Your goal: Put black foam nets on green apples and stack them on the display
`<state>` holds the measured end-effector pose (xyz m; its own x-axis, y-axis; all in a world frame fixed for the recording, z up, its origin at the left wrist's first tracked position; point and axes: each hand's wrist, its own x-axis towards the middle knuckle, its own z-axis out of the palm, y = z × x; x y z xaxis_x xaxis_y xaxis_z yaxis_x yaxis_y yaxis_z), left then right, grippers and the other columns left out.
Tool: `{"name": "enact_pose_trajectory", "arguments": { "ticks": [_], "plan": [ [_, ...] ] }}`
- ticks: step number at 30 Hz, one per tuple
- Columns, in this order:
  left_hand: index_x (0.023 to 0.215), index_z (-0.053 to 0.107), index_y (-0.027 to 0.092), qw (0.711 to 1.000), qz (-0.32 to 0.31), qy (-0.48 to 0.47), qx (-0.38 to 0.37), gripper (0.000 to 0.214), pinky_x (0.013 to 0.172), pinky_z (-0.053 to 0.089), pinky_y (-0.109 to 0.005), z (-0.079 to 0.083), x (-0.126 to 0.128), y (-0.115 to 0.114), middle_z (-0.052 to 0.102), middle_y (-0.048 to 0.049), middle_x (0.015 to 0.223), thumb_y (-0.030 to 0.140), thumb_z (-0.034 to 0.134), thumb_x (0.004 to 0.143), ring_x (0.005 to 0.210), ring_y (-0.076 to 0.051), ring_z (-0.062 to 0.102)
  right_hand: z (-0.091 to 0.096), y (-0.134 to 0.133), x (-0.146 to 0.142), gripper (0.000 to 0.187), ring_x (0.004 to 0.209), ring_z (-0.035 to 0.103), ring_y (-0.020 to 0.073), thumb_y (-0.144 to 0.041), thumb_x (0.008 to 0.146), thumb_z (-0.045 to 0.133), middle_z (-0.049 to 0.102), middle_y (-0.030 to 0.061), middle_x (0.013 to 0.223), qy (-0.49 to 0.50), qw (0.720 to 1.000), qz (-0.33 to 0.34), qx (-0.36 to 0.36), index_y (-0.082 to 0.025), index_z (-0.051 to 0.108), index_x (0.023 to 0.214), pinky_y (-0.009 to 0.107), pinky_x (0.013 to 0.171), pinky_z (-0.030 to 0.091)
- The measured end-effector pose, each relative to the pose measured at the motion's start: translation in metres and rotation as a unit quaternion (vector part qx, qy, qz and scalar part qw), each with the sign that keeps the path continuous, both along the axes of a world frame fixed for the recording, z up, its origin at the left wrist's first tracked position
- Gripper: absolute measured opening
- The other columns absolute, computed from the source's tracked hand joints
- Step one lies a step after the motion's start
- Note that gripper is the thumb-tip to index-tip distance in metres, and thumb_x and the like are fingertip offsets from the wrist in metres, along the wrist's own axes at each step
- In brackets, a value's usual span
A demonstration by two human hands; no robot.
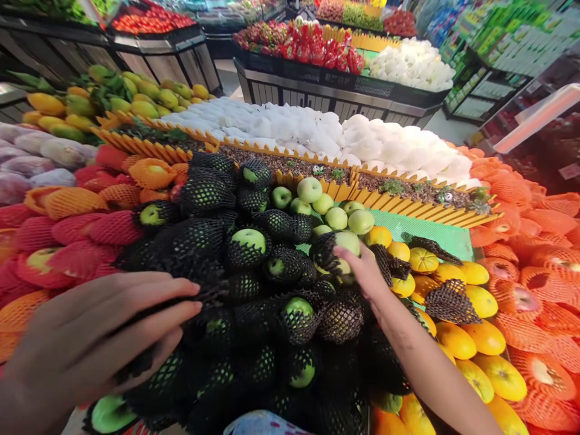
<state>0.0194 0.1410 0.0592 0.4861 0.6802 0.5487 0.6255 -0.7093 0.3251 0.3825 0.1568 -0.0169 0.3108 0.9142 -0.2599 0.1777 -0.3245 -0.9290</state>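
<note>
Fruit display (435,237): right hand (369,275) around netted apple (343,252), fingers partly hidden.

bare green apples (336,216): piled just beyond the grips | yellow-orange fruit (480,301): close right, loose black net sleeves (451,302) lying on it | green mat (435,232): beyond-right | orange-netted fruit (544,290): far right | red-netted fruit (90,232): well left | yellow picket divider (317,181): behind the apples | white-netted fruit (362,142): beyond the divider

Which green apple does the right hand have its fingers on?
The half-netted apple at the near edge of the bare green apples: the right hand holds it; black net covers only its left side.
</note>
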Motion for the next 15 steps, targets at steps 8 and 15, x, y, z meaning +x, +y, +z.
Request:
{"name": "enact_pose_trajectory", "arguments": {
  "ticks": [8,15],
  "plan": [
    [0.109,0.053,0.036,0.991,0.131,0.021,-0.022,0.040,0.100,0.053,-0.053,-0.031,-0.011,-0.017,0.057,-0.0022,0.118,0.021,0.069,0.075,0.112,-0.029,0.059,0.021,-0.023,0.027,0.075,0.094,0.062,0.0322,-0.061,0.059,0.077,0.065,0.0123,0.105,-0.347,0.937,0.050,0.010,-0.018,0.052,0.115,0.045,0.082,0.049],
    [0.114,0.049,0.036,0.978,0.175,-0.039,-0.105,0.031,0.098,0.056,-0.042,-0.037,0.001,-0.035,0.065,0.0033,0.115,0.023,0.061,0.089,0.109,-0.021,0.067,0.000,-0.032,-0.003,0.071,0.105,0.060,0.0335,-0.051,0.061,0.077,0.062,0.0143,0.116,-0.394,0.905,0.162,-0.017,-0.018,0.049,0.117,0.044,0.085,0.049]
  ]
}}
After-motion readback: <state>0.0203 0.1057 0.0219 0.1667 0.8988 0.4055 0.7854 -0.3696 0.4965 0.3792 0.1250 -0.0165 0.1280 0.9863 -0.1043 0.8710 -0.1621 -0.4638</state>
